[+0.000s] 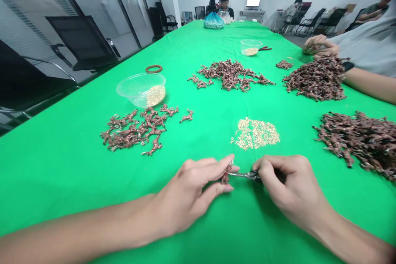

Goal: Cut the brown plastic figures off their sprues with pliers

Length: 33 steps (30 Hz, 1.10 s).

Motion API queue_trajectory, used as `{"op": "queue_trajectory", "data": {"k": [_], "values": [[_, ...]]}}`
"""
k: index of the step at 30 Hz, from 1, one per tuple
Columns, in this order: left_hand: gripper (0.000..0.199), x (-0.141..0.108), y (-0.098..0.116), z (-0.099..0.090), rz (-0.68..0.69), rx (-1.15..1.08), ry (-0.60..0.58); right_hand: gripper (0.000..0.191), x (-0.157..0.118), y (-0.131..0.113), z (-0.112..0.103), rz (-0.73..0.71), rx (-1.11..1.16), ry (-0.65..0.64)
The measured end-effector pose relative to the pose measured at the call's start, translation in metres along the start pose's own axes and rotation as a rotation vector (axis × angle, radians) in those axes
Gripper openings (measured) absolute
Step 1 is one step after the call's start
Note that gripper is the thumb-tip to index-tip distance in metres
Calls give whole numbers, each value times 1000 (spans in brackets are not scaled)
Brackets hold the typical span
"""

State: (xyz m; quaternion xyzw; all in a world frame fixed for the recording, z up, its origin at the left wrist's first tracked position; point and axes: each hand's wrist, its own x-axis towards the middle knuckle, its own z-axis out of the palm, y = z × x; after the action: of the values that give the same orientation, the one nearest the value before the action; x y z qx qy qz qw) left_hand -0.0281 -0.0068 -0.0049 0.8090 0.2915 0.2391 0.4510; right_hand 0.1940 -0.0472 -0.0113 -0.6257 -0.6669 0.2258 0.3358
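Between the thumb and fingers of my left hand [198, 185] is a small brown animal figurine [225, 176], partly hidden by the fingers. My right hand [291, 185] is closed around a pair of pliers [247, 175]; their thin metal jaws reach left and meet the figurine. Just beyond the hands lies a spread of tiny gold-coloured rings [256, 133] on the green cloth [198, 231]. To the left is a loose pile of similar figurines [134, 130], with a single figurine [187, 116] lying apart from it.
A clear plastic bowl [130, 88] with gold pieces stands behind the left pile, near a brown ring [154, 68]. More figurine heaps [359, 136] lie right and centre. A co-worker's hands [320, 45] are at the right edge. Farther off are another bowl [251, 43] and a blue bag [213, 21].
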Motion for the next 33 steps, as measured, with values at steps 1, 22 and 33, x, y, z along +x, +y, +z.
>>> {"op": "queue_trajectory", "data": {"k": [1,22,33], "values": [[48,0,0,0,12,12,0,41,0,0,0,13,-1,-12],[37,0,7,1,-148,-100,97,41,0,-4,2,150,133,-28],[22,-6,6,3,-148,-232,186,40,0,-7,3,172,183,-7]]}}
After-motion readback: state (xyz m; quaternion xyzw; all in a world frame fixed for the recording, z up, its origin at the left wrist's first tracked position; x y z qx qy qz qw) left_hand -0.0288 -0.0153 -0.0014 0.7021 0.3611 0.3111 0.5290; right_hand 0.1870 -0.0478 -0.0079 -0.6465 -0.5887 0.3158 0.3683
